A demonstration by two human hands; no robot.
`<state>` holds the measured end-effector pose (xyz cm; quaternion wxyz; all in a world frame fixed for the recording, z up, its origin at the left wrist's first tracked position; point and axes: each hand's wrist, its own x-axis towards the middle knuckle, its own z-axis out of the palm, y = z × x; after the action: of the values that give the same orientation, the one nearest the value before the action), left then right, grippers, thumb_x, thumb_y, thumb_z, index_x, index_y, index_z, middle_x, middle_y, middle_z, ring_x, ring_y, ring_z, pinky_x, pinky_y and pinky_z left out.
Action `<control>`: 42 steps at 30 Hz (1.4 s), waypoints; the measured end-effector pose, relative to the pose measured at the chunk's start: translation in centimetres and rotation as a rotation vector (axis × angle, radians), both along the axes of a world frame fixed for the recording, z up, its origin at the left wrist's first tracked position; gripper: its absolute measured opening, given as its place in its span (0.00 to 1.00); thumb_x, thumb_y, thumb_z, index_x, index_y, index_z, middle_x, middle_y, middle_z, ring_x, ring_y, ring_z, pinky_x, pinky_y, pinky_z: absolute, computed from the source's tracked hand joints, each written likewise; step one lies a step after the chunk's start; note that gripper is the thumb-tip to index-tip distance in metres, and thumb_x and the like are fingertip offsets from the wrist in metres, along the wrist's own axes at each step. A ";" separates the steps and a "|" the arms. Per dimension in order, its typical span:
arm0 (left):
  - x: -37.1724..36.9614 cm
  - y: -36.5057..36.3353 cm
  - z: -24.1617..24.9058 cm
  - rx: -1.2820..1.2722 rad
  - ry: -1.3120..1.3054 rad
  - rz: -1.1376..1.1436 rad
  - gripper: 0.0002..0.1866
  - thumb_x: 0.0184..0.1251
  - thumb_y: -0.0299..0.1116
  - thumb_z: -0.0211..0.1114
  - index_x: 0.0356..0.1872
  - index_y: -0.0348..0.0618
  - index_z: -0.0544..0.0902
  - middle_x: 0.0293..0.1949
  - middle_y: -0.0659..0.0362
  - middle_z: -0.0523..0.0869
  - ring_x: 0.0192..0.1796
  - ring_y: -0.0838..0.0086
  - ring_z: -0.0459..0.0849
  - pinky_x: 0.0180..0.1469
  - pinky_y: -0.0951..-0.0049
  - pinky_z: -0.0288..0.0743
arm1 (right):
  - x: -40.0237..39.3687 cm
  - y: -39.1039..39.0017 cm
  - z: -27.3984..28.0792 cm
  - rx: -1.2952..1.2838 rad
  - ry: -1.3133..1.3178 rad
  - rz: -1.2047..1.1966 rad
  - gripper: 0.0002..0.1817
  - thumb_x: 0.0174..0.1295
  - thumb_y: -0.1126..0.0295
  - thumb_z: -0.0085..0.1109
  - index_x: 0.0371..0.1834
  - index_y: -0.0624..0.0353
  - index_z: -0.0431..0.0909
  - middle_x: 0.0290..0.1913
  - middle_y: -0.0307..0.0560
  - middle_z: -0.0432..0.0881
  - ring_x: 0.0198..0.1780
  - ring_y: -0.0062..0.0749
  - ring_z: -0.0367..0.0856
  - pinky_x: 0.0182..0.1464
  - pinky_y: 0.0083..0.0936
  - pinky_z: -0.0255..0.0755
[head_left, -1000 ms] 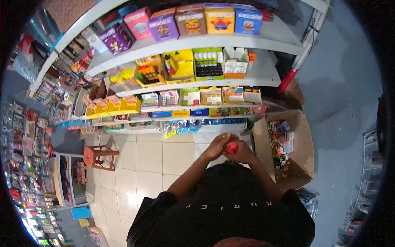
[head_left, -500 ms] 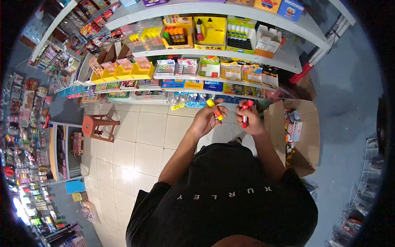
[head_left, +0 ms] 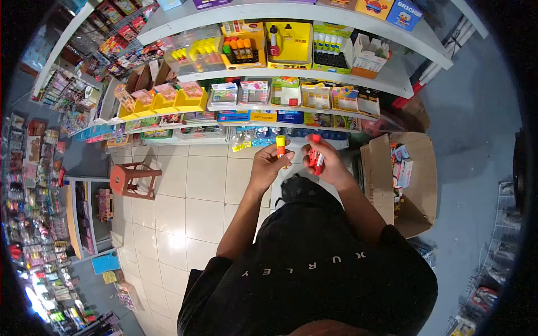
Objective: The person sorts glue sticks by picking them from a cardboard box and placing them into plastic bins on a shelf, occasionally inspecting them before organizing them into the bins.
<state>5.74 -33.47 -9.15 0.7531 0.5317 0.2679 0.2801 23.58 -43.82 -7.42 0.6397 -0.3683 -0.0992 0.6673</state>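
Observation:
My left hand (head_left: 265,169) is closed round a glue stick (head_left: 281,142) with a yellow cap and a red-orange body, held upright with its cap end above the fingers. Just to the right, my right hand (head_left: 332,164) grips red-and-white tubes (head_left: 318,163), at least two by the look of them, partly hidden by the fingers. Both hands are close together in front of my body, with a small gap between them, below the front edge of the lowest shelf.
Ahead stand shelves (head_left: 364,80) with a yellow glue box (head_left: 289,46), a box of orange-capped sticks (head_left: 242,50), green-capped tubes (head_left: 328,43) and yellow bins (head_left: 165,103). An open cardboard box (head_left: 419,185) with packages stands at right. A red-brown stool (head_left: 134,178) is at left on the tiles.
Both hands have moved slightly left and nearer each other. The yellow-capped glue stick has turned from slanted to upright. The view has shifted a little.

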 end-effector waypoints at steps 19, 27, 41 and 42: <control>3.6 12.8 6.5 0.351 -0.082 0.300 0.26 0.67 0.21 0.66 0.66 0.37 0.73 0.51 0.61 0.82 0.51 0.84 0.78 0.52 0.81 0.75 | 4.2 13.3 1.7 0.115 -0.107 0.117 0.06 0.69 0.66 0.57 0.36 0.55 0.73 0.21 0.37 0.71 0.16 0.19 0.65 0.20 0.21 0.59; 4.0 17.2 7.1 0.510 -0.009 0.371 0.36 0.52 0.18 0.77 0.65 0.32 0.73 0.42 0.57 0.88 0.42 0.81 0.83 0.49 0.77 0.79 | 5.1 17.5 4.6 0.233 -0.349 0.030 0.05 0.68 0.72 0.58 0.42 0.56 0.73 0.23 0.35 0.70 0.17 0.16 0.65 0.20 0.19 0.59; -4.9 26.9 5.8 0.618 -0.061 0.072 0.36 0.48 0.24 0.80 0.62 0.37 0.77 0.43 0.54 0.90 0.42 0.79 0.87 0.50 0.74 0.80 | -6.6 26.0 8.1 0.302 -1.208 -0.336 0.11 0.59 0.71 0.68 0.41 0.60 0.78 0.33 0.36 0.79 0.33 0.14 0.73 0.37 0.17 0.68; -6.1 27.8 5.8 0.633 -0.064 0.075 0.36 0.48 0.24 0.80 0.62 0.37 0.77 0.43 0.54 0.90 0.43 0.79 0.87 0.50 0.74 0.80 | -7.8 26.5 8.7 0.261 -1.225 -0.296 0.11 0.59 0.71 0.69 0.41 0.60 0.78 0.33 0.36 0.80 0.32 0.14 0.73 0.36 0.17 0.68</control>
<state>-0.36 -5.66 -3.35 0.5474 0.7203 0.1631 0.3935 15.75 -17.35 1.31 0.5922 -0.6113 -0.4751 0.2233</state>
